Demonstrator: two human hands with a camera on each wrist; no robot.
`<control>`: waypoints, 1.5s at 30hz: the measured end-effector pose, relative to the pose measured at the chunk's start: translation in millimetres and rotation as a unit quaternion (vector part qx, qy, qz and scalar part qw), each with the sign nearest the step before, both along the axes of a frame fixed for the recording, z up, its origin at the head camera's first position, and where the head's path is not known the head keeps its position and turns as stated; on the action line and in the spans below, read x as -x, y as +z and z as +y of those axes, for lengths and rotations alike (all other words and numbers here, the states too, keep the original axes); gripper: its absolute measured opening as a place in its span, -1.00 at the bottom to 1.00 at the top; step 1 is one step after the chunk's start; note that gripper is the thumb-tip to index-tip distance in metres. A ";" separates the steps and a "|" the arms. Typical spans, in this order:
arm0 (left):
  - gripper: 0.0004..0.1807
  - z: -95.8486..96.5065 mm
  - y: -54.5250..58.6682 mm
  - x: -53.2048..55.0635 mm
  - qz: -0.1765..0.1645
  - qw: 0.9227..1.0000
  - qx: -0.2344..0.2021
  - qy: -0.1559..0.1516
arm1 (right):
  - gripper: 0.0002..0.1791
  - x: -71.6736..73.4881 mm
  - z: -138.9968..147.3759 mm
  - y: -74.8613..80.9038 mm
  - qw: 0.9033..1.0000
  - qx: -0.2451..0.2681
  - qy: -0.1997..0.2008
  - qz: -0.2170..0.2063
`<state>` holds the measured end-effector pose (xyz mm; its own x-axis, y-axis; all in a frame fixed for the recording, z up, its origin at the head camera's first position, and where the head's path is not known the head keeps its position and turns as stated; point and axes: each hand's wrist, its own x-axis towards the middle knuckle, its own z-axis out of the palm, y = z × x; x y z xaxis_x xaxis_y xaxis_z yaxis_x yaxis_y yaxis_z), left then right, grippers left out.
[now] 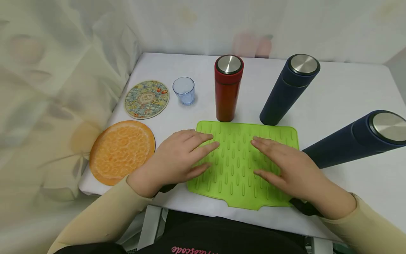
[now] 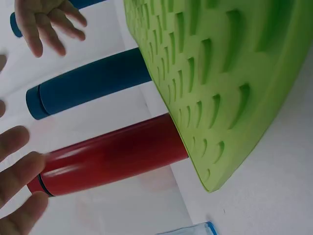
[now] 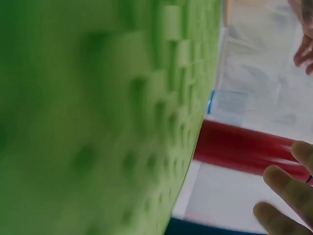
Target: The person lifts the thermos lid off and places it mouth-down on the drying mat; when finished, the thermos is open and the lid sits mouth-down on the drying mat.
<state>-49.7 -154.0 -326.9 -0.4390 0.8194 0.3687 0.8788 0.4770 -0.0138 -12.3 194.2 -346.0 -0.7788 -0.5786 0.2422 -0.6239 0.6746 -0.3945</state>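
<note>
A green ridged mat (image 1: 234, 165) lies flat near the table's front edge. Over its left side is my left hand (image 1: 180, 157), fingers spread and pointing right, holding nothing. Above the right part hovers my right hand (image 1: 285, 165), its fingers extended toward the left and the thumb apart, also with nothing in it. Just behind the mat stands a red thermos (image 1: 226, 95) with a steel-topped lid. A dark blue thermos (image 1: 282, 95) stands to its right, and a second blue thermos (image 1: 345, 144) is beside the mat's right edge, near my right wrist.
Left of the red thermos is a small clear bluish glass (image 1: 185, 92). A round patterned coaster (image 1: 147, 100) lies farther left, with a round orange mat (image 1: 122, 153) in front of it, close to my left forearm. Patterned curtains (image 1: 57, 88) hang along the left and back.
</note>
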 end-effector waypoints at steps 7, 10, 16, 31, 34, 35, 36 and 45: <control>-0.54 1.2 2.7 17.7 -0.009 0.992 -0.119 0.049 | -0.35 45.6 -43.6 8.6 0.939 0.247 -0.126 -0.203; -0.54 3.1 2.9 25.6 -0.038 0.985 -0.145 0.088 | -0.16 74.6 -63.9 11.0 0.890 0.329 -0.171 -0.267; -0.55 4.7 2.0 34.3 -0.082 0.970 -0.195 0.118 | 0.03 120.0 -84.2 2.6 0.832 0.399 -0.209 -0.324; -0.27 8.1 35.7 65.1 -0.103 0.957 -0.245 0.118 | -0.13 138.0 -100.0 -4.2 0.848 0.420 -0.207 -0.249; -0.19 10.7 52.5 71.2 -0.098 0.958 -0.248 0.101 | -0.16 128.6 -94.8 4.2 0.860 0.413 -0.196 -0.226; -0.17 11.5 58.6 72.0 -0.103 0.958 -0.250 0.095 | -0.17 124.8 -92.7 7.4 0.866 0.408 -0.190 -0.215; -0.14 12.3 64.4 72.4 -0.112 0.957 -0.252 0.090 | -0.18 120.2 -90.4 11.3 0.873 0.402 -0.184 -0.207; 0.04 18.0 92.8 54.1 -0.297 0.918 -0.261 0.012 | -0.20 72.2 -55.4 38.8 0.931 0.289 -0.102 -0.198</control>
<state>-103.9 -136.0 -234.1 -0.7052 0.5872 0.3973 0.6461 0.3016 0.7011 -84.5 138.8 -307.2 -0.9525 -0.2714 0.1382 -0.2352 0.3670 -0.9000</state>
